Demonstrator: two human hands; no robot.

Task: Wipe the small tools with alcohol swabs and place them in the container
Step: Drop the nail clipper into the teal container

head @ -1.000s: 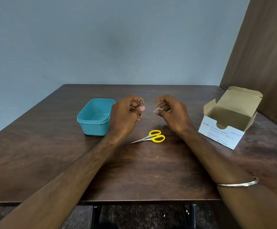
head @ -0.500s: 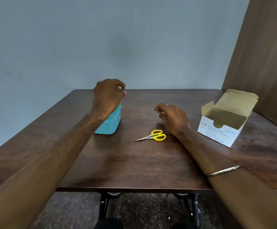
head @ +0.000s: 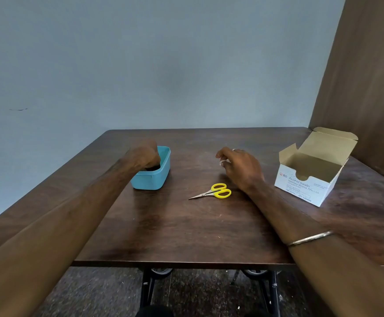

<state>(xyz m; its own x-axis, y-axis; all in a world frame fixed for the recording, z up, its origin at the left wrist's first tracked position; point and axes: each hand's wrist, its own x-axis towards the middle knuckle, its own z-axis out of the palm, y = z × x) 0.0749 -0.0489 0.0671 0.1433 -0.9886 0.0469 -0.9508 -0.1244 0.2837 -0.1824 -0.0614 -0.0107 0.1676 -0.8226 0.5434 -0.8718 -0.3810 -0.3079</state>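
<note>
On the far left my left hand [head: 144,156] reaches down into the small teal plastic container [head: 156,177], knuckles up and fingers dipped below the rim. From here I cannot tell whether those fingers are curled round anything, since the tub's wall and the back of the hand hide them. The container sits on the dark brown wooden table [head: 186,236], towards its left rear part.

Nearer the middle, a small pair of scissors with yellow plastic loops and thin steel blades [head: 214,193] lies flat on the table, tips pointing left, well apart from the tub and just in front of my right hand.

My right hand [head: 241,168] hovers above the tabletop with its fingers curled inward, and thumb and fingertips pinch a small white swab [head: 222,161], of which only a scrap shows. A thin metal bangle [head: 310,239] circles that forearm.

At the right edge stands an open white cardboard box printed "Alcohol Swabs" [head: 310,179], lid flap raised; I cannot make out what is inside it.
</note>
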